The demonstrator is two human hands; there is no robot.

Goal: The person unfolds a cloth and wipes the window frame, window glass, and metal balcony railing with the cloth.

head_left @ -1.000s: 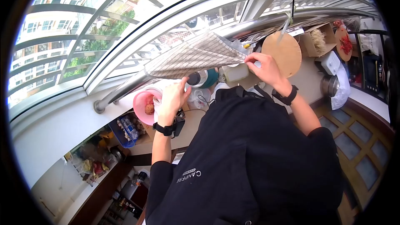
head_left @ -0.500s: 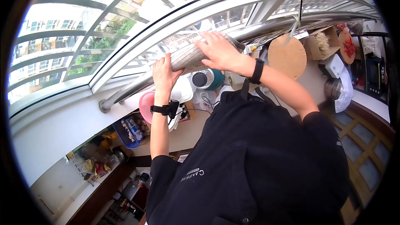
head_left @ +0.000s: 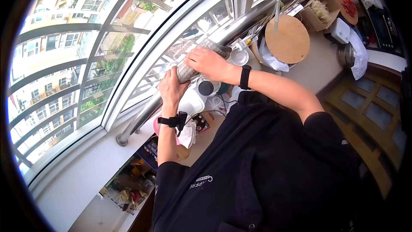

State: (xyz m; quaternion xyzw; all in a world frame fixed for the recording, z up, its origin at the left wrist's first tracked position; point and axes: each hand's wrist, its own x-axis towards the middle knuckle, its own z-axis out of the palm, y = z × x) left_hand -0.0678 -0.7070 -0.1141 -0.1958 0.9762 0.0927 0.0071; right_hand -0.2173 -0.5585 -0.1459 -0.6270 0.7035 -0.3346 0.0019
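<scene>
A grey ribbed cloth [head_left: 185,73] is wrapped over the metal rail [head_left: 148,111] beside the window. My left hand [head_left: 172,88] grips its lower left end, fingers over the rail and thumb toward the cloth. Farther up, my right hand [head_left: 209,63] is bent over the cloth, its fingers curled across the top. The far end of the cloth shows just beyond that hand. Both wrists wear black bands. What the fingertips touch on the window side is partly hidden.
Below the rail stand a dark-lidded container [head_left: 205,87] and a white tub [head_left: 192,103]. A round wooden board [head_left: 287,39] leans to the right, near a cardboard box [head_left: 321,10] of dried strands. The window frame [head_left: 171,28] runs close along the left.
My right hand has come down from a flatter, raised pose and now curls over the cloth, nearer my left hand. The cloth looks more bunched. The whole view has turned.
</scene>
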